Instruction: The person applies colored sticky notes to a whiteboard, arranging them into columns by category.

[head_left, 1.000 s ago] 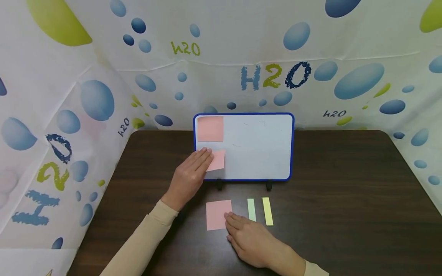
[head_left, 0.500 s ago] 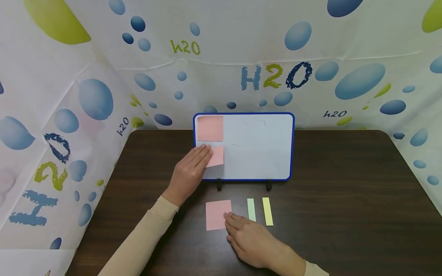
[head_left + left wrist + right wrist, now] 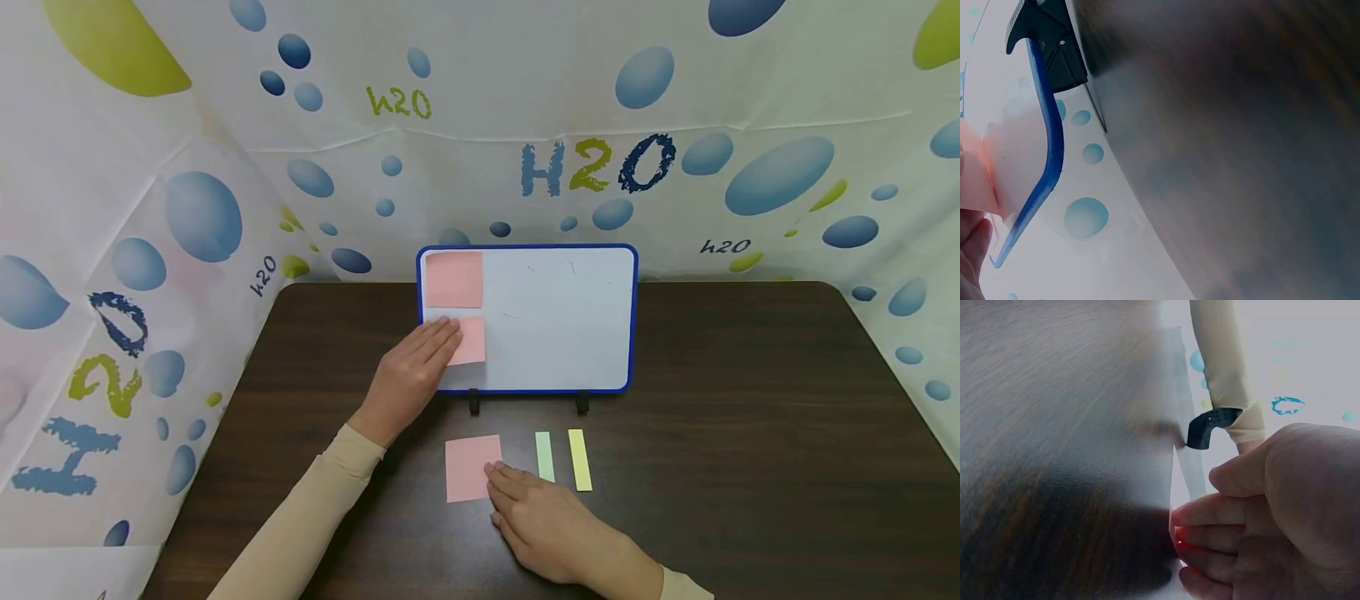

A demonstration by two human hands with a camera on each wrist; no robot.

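My left hand is at the lower left of the whiteboard, holding a pink sticky note by its left side. In the left wrist view, that sticky note stands partly off the board, with the thumb and fingers at its edge. Below, my right hand rests its extended fingers on the right edge of another pink sticky note lying on the table. Seen from the right wrist, the fingers reach to the tabletop. A third pink sticky note is stuck at the board's upper left corner.
A green paper strip and a yellow strip lie right of the table note. Black feet support the blue-framed board on the dark wooden table. A printed white cloth hangs behind and at the left.
My left hand has slid the held sticky note slightly upward on the board, and its tilted lower edge has become more level. My right hand has stayed in place.
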